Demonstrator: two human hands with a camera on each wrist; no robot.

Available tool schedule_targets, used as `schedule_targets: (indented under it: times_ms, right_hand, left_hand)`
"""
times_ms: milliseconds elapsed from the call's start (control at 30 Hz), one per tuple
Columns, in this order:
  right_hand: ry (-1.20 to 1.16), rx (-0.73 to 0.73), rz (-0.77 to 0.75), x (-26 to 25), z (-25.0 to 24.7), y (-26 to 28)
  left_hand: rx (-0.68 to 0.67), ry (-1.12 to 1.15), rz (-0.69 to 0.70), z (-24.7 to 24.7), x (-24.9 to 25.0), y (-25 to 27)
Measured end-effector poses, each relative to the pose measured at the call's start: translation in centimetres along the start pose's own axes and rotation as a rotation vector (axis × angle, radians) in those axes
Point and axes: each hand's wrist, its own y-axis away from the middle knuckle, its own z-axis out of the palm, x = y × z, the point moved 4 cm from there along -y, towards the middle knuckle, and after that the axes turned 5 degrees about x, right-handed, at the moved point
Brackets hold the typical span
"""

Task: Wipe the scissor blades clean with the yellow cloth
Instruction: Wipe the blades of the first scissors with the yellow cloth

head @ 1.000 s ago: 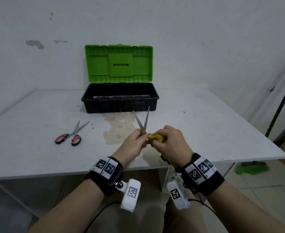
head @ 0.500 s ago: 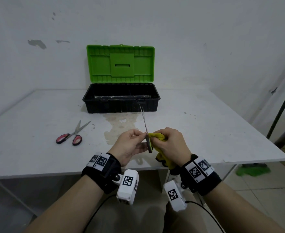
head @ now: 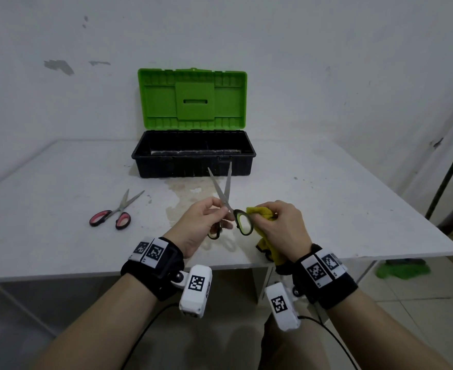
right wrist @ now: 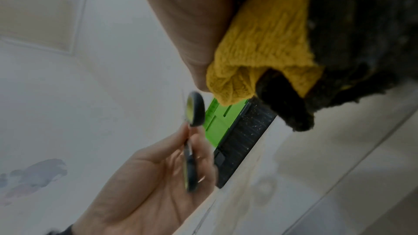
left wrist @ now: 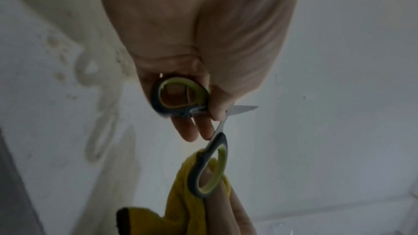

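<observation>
Scissors point(head: 226, 206) with green-and-black handles sit above the near edge of the white table point(head: 353, 209), blades parted and pointing up toward the open green-lidded toolbox point(head: 193, 153). Your left hand point(head: 201, 225) pinches them near the pivot with one handle loop inside the curled fingers. Your right hand point(head: 281, 228) clutches the bunched yellow cloth point(head: 262, 213) just beside the other loop; red-handled scissors point(head: 116, 213) lie well apart to your left.
</observation>
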Motion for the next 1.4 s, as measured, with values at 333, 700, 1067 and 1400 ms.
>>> schedule_targets:
  times_ms: [333, 700, 1067, 1400]
  right_hand:
    - [0.059, 0.047, -0.260, -1.8, -0.4, 0.7]
    - [0.162, -0.030, -0.470, -2.9, 1.0, 0.9]
    - [0.247, 0.021, -0.380, -2.4, 0.8, -0.4]
    - [0.246, 0.075, -0.363, -2.9, -0.4, 0.3]
  left_hand:
    - [-0.042, -0.324, 0.015, -0.2, 0.1, -0.2]
    - [-0.066, -0.533, 0.118, 0.1, 0.1, 0.1]
    - [-0.029, -0.809, 0.278, 0.4, 1.2, 0.4]
    - [-0.001, -0.783, 0.205, 0.1, 0.9, 0.2]
